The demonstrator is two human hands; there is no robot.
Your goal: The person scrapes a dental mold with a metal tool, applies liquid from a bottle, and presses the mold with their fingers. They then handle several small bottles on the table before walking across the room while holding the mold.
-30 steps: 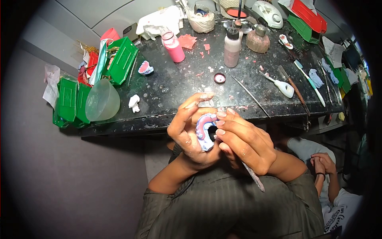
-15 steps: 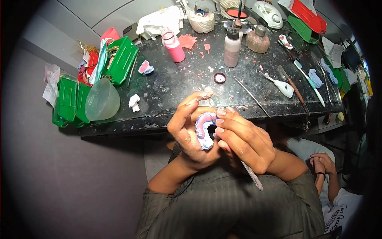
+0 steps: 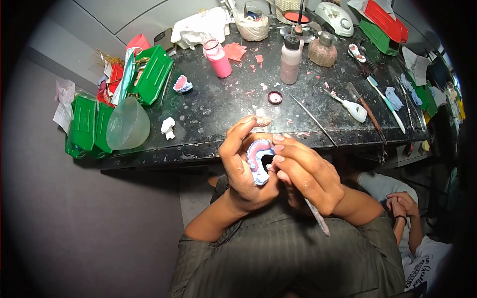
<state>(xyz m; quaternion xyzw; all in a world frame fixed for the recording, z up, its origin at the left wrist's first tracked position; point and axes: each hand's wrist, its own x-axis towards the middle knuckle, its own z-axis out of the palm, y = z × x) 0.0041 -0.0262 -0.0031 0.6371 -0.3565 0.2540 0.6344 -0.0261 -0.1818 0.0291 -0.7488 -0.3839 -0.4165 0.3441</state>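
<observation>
My left hand (image 3: 243,171) holds a horseshoe-shaped dental model (image 3: 259,178), blue-white with a pink layer along its arch, in front of the bench's near edge. Its index finger is raised and curled beside the model. In my right hand (image 3: 310,176) is a slender tool (image 3: 318,218), its stained handle end pointing down toward my lap. The fingertips of that hand rest at the model's right side and hide the tool's working end. Beyond the hands, a small dark-rimmed cap (image 3: 275,98) and a thin metal instrument (image 3: 313,119) lie on the black bench (image 3: 218,107).
Green bins (image 3: 83,124) and a translucent bowl (image 3: 128,124) stand left. A pink bottle (image 3: 217,59), a dropper bottle (image 3: 290,62) and a glass jar (image 3: 322,49) stand behind. A toothbrush (image 3: 386,103) lies right. Another person's clasped hands (image 3: 403,203) show lower right.
My left hand and the dental model have shifted slightly to the right, and the raised index finger has moved a little. My right hand still holds the tool, with its fingers slightly shifted.
</observation>
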